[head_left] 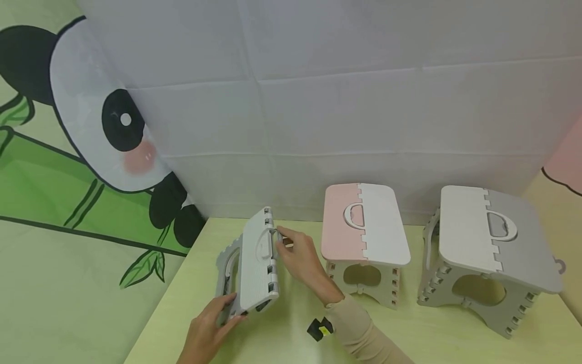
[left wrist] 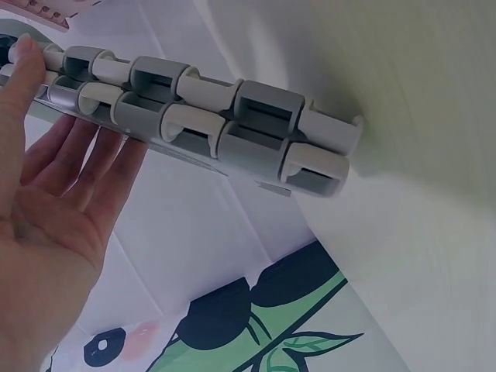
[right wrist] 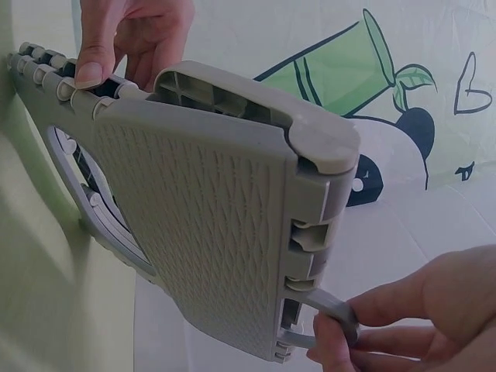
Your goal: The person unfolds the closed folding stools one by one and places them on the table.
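Note:
A partly folded white and grey step stool (head_left: 253, 265) stands tilted on the table at the left. My right hand (head_left: 301, 257) pinches the stool's carry handle (right wrist: 329, 306) at the hinged top edge. Lower down, my left hand (head_left: 206, 326) grips the leg end, thumb on the knuckled hinge edge (left wrist: 186, 93) and fingers on the other side. Through the right wrist view, the ribbed seat panel (right wrist: 201, 225) shows folded down close to the legs, whose oval opening is visible. Part of my right fingertips is hidden behind the handle.
A pink and white folding stool (head_left: 386, 225) stands unfolded to the right of my right hand. Farther right is an unfolded white and grey stool (head_left: 468, 227). Behind the pale yellow-green table (head_left: 282, 344) hangs a white cloth (head_left: 318, 116) with a panda print.

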{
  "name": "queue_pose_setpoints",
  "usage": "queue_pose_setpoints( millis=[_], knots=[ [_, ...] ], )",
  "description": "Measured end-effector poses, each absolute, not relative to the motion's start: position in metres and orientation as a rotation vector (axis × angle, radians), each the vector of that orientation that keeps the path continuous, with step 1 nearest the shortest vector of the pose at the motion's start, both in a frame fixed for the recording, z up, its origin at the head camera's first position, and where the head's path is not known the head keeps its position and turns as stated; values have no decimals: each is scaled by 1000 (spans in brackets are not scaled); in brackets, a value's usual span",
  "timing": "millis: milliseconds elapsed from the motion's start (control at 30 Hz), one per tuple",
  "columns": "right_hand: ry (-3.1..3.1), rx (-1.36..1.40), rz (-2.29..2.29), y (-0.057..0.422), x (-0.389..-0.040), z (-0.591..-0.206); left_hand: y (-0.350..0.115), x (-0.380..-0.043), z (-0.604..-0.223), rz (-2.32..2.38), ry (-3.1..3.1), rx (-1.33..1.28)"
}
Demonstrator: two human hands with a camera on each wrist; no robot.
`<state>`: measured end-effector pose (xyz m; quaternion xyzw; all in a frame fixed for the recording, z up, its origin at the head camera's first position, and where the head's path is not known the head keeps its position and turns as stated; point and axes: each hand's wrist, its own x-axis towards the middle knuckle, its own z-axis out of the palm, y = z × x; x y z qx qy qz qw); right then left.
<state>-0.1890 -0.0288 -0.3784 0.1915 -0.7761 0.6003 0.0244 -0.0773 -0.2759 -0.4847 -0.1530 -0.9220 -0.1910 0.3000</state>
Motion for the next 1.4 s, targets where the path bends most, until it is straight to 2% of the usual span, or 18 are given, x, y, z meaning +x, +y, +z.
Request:
queue_pose_setpoints(
  millis=[900, 1400],
  knots=[
    [-2372, 644, 1888, -30, -185, -357, -256, -72, -478, -634, -2438, -347],
    [-2350, 642, 1918, -34, -183, -348, -244, -67, -475, -794, -2466, -207]
  ],
)
